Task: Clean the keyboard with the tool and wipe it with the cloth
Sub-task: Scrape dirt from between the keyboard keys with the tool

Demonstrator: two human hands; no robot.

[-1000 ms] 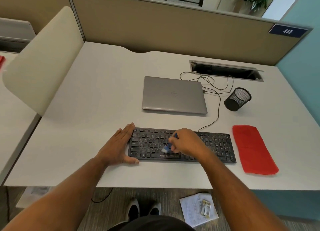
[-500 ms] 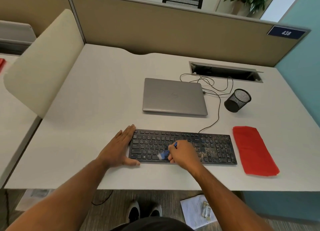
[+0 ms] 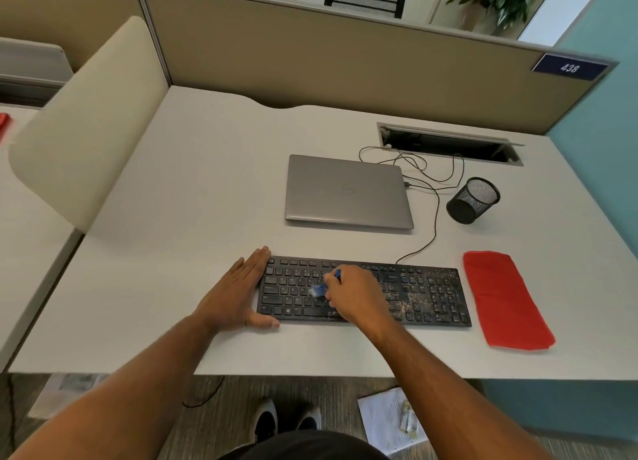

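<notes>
Right hand (image 3: pixel 357 295) gripping a small blue brush (image 3: pixel 322 287) over the middle keys of the black keyboard (image 3: pixel 428 295), left hand (image 3: pixel 238 294) flat with straight fingers against the keyboard's left end, red cloth (image 3: pixel 504 299) lying on the bench (image 3: pixel 207 183) beyond the keyboard's right end

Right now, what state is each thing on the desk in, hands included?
keyboard: flat, specks on its right half, cable attached
brush: blue, bristles on the keys
right hand: grips the brush
left hand: flat, bracing the keyboard's left end
red cloth: folded, lying right of the keyboard, untouched
laptop: lid closed
mesh cup: tipped on its side
cable hatch: open
</notes>
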